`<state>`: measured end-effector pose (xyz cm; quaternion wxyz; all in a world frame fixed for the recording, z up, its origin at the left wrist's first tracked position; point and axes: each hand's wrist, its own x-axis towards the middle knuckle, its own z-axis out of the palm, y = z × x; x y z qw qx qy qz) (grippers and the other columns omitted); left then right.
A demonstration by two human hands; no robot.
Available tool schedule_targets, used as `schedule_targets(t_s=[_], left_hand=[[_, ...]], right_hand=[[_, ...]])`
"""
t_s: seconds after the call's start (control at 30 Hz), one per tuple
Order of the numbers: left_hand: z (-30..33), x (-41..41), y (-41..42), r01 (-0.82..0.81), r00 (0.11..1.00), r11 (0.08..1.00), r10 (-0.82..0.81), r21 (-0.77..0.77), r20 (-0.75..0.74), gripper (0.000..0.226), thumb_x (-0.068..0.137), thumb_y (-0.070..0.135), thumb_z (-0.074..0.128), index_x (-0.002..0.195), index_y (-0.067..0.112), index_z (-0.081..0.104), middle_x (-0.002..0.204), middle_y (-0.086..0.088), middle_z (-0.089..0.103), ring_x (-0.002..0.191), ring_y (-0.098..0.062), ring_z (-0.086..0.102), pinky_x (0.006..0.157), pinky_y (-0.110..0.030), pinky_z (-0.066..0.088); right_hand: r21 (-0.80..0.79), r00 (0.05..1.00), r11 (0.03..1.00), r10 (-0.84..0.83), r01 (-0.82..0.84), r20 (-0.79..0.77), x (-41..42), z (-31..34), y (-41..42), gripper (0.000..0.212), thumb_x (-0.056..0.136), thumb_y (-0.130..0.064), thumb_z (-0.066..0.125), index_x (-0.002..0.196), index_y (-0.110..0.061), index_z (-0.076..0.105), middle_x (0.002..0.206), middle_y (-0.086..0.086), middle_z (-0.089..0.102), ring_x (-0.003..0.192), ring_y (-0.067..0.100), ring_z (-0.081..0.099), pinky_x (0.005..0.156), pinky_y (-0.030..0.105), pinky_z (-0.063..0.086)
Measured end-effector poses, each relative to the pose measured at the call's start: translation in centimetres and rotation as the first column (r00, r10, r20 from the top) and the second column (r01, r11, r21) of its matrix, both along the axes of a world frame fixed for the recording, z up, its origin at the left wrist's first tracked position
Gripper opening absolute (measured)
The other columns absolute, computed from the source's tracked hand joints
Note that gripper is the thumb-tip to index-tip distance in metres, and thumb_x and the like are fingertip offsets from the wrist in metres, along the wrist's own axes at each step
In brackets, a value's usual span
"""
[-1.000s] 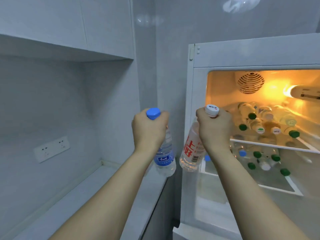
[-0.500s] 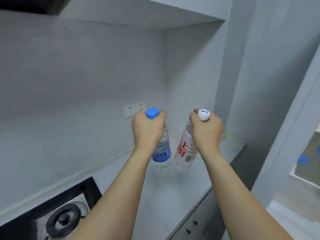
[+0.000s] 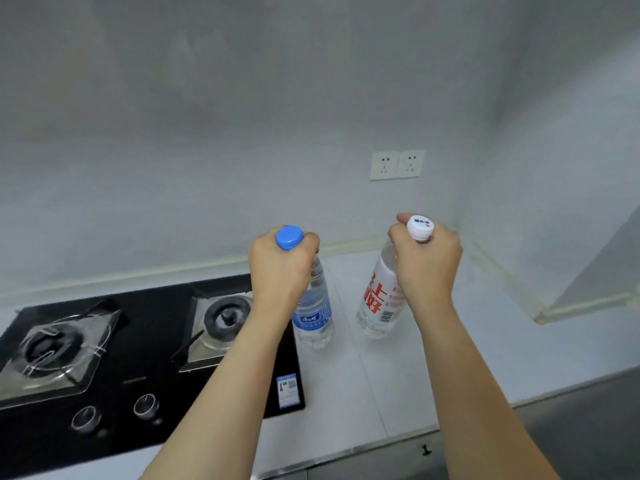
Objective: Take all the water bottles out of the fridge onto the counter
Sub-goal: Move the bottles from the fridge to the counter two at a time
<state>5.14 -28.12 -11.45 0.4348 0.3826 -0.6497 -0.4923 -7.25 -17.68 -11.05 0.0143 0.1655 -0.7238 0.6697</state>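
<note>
The black gas stove was set into the white counter, and everything else is placed here relative to it. The stove had two burners and two round knobs on its front edge, and a small blue sticker sat at its right front corner.

Just at the right edge of the stove, the left hand was clenched around the neck of a blue-capped water bottle. The bottle hung almost upright over the counter, with its blue label facing the camera. I cannot tell if its bottom was touching the counter.

Further right of the stove, the right hand was grasping the neck of a white-capped water bottle with red characters on its label. This bottle was tilted, its bottom pointing to the left, toward the first one. The two bottles were near each other but apart.

On the wall behind the counter, up and to the right of the stove, there was a double power socket.
</note>
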Motion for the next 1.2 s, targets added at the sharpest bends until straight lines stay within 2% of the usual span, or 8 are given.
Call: schedule_targets(t_s=[0.17,0.33,0.43,0.63,0.8,0.9,1.1,1.2], left_hand=[[-1.6,4.8,-2.1,-0.137,0.99,0.99,0.137,0.009,0.037,0.043,0.062,0.031,0.056,0.074,-0.01,0.054,0.075,-0.03,0.056,0.061,-0.016,0.042,0.058,-0.033,0.037],[-1.7,10.5,-3.9,-0.249,0.967,0.968,0.249,-0.021,0.049,0.04,0.065,0.028,0.056,0.074,-0.011,0.054,0.073,-0.029,0.055,0.059,-0.016,0.039,0.056,-0.033,0.035],[-1.6,14.3,-5.2,-0.281,0.958,0.959,0.283,-0.029,0.051,0.041,0.065,0.029,0.057,0.075,-0.011,0.055,0.073,-0.029,0.056,0.06,-0.017,0.041,0.057,-0.033,0.036],[-0.7,24.2,-7.8,-0.328,0.941,0.941,0.333,-0.087,0.063,0.038,0.067,0.026,0.058,0.074,-0.011,0.055,0.072,-0.029,0.054,0.058,-0.017,0.04,0.056,-0.033,0.036],[-0.2,31.8,-9.3,-0.381,0.921,0.92,0.387,-0.09,0.054,0.036,0.068,0.025,0.059,0.074,-0.011,0.056,0.07,-0.028,0.052,0.059,-0.017,0.039,0.057,-0.033,0.036],[-0.6,35.8,-10.4,-0.395,0.916,0.916,0.398,-0.075,0.043,0.039,0.065,0.028,0.058,0.073,-0.01,0.057,0.07,-0.028,0.053,0.06,-0.019,0.041,0.058,-0.033,0.038],[-1.1,40.4,-12.5,-0.413,0.909,0.91,0.415,-0.035,0.034,0.042,0.063,0.029,0.056,0.076,-0.011,0.06,0.073,-0.029,0.057,0.061,-0.019,0.045,0.058,-0.034,0.041],[-1.0,41.6,-13.9,-0.431,0.903,0.902,0.43,0.04,0.018,0.038,0.062,0.027,0.058,0.075,-0.009,0.063,0.073,-0.029,0.057,0.06,-0.02,0.046,0.056,-0.032,0.041]], right_hand=[[0.013,0.986,0.987,0.158,-0.159,0.045,3.4,-1.8,-4.0,0.015,0.076,-0.016,0.068,0.088,-0.024,0.073,0.079,-0.014,0.069,0.075,0.003,0.064,0.073,0.022,0.049],[0.026,0.958,0.959,0.282,-0.284,0.047,8.8,-2.0,-7.8,0.015,0.077,-0.014,0.066,0.089,-0.019,0.074,0.064,-0.017,0.064,0.06,-0.007,0.059,0.065,0.017,0.045],[0.005,0.942,0.942,0.335,-0.335,0.029,12.4,-1.6,-9.4,0.014,0.078,-0.01,0.065,0.086,-0.018,0.072,0.064,-0.015,0.063,0.054,-0.008,0.058,0.058,0.014,0.044],[0.027,0.924,0.923,0.383,-0.383,0.009,20.9,-1.5,-12.8,0.014,0.077,-0.014,0.067,0.087,-0.022,0.074,0.075,-0.014,0.068,0.074,0.008,0.064,0.07,0.025,0.05],[0.033,0.913,0.912,0.409,-0.409,0.002,28.2,-1.9,-14.6,0.017,0.079,-0.014,0.068,0.094,-0.018,0.075,0.084,-0.008,0.07,0.077,0.006,0.064,0.068,0.022,0.046],[0.021,0.904,0.904,0.427,-0.428,0.023,32.3,-2.3,-15.6,0.018,0.081,-0.015,0.068,0.097,-0.018,0.075,0.089,-0.007,0.07,0.081,0.009,0.064,0.071,0.024,0.048],[0.027,0.884,0.883,0.468,-0.468,0.019,36.7,-2.1,-17.7,0.016,0.082,-0.015,0.068,0.096,-0.02,0.074,0.085,-0.015,0.068,0.079,0.004,0.062,0.07,0.022,0.047],[0.056,0.877,0.876,0.48,-0.479,-0.016,37.5,-2.2,-19.0,0.017,0.081,-0.016,0.067,0.095,-0.022,0.074,0.084,-0.019,0.067,0.078,0.001,0.062,0.071,0.021,0.049]])
